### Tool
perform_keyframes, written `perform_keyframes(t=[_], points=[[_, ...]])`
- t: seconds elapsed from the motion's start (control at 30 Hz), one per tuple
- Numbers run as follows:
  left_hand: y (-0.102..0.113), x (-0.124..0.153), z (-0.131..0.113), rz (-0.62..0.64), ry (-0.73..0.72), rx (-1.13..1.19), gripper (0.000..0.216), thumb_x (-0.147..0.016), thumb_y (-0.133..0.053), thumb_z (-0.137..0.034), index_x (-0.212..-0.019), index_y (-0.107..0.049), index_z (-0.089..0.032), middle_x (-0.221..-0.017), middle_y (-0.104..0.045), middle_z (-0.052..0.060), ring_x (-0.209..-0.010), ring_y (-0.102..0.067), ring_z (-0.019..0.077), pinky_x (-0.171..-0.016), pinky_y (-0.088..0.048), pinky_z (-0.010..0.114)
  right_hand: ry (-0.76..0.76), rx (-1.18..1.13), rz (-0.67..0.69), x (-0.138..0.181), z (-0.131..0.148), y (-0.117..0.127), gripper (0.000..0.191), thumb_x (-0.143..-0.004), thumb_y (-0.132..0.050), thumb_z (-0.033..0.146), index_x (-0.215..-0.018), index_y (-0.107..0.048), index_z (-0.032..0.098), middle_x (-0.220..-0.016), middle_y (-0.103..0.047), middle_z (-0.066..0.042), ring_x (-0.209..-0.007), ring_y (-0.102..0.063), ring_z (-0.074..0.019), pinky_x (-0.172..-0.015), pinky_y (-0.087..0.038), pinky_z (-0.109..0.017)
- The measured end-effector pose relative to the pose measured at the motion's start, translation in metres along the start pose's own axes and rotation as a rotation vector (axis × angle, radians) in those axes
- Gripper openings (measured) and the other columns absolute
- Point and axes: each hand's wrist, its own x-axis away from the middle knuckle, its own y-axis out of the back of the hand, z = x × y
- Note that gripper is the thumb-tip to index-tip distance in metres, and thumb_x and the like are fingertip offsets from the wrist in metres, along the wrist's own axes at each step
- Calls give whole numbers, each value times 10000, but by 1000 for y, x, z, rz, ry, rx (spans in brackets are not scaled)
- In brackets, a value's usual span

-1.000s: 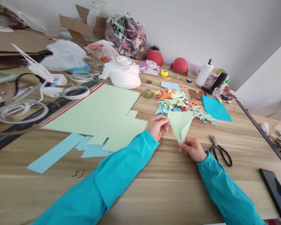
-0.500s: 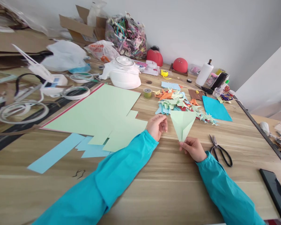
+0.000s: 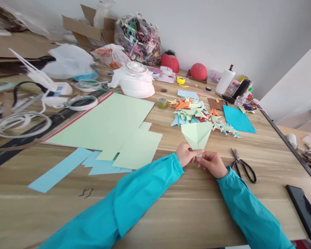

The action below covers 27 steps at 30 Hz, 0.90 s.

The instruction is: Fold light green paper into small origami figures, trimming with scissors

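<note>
A pale green folded paper (image 3: 197, 133), kite-shaped with a crease down its middle, is held up above the wooden table, its narrow end toward me. My left hand (image 3: 188, 154) pinches its lower left part, thumb lying across the front. At the narrow tip my right hand (image 3: 211, 163) grips the paper between thumb and fingers. The two hands nearly touch. Just beyond the paper lies a pile of folded paper shapes (image 3: 190, 112) in green, orange and blue. Black-handled scissors (image 3: 240, 164) rest to the right of my right hand.
Large green sheets (image 3: 101, 124) lie left of my hands, with blue paper strips (image 3: 59, 169) in front. A thread spool (image 3: 162, 102) and a turquoise sheet (image 3: 238, 118) sit farther back. A phone (image 3: 304, 211) lies at the right edge. Bags and a cardboard box (image 3: 81, 27) line the wall.
My left hand has moved right and down from beside the paper and now grips it. The paper's top has shifted left and its lower part now looks spread wider.
</note>
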Motion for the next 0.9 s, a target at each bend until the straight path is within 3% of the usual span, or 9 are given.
perform_keyframes(t=[0.17, 0.5, 0.67, 0.9], points=[[2, -1, 2, -40, 21, 44, 347, -640, -682, -413, -482, -545, -137, -332, -432, -41, -303, -376, 62, -353, -269, 200, -28, 0, -38, 0, 1, -2, 367, -744, -594, 499, -618, -556, 157, -539, -599, 5, -413, -424, -64, -417, -337, -200], [5, -6, 1, -193, 37, 170, 372, -626, -693, -446, -489, -547, -134, -385, -488, -21, -288, -376, 62, -302, -261, 204, 1, 126, -27, 2, -4, -6, 387, -797, -521, 518, -609, -498, 180, -498, -543, 22, -445, -431, -78, -454, -341, -211], [8, -9, 5, -149, 17, 204, 421, -632, -693, -457, -438, -486, -147, -297, -384, -50, -259, -317, 52, -295, -213, 204, 43, 216, -21, 3, -5, -6, 409, -814, -495, 518, -575, -474, 187, -476, -513, 33, -453, -413, -82, -472, -335, -216], [8, -9, 6, -175, 14, 198, 421, -632, -698, -453, -434, -489, -145, -291, -388, -45, -258, -333, 60, -293, -223, 203, 33, 206, -5, 3, -4, -5, 409, -802, -517, 515, -565, -474, 185, -493, -513, 29, -463, -416, -85, -488, -338, -221]])
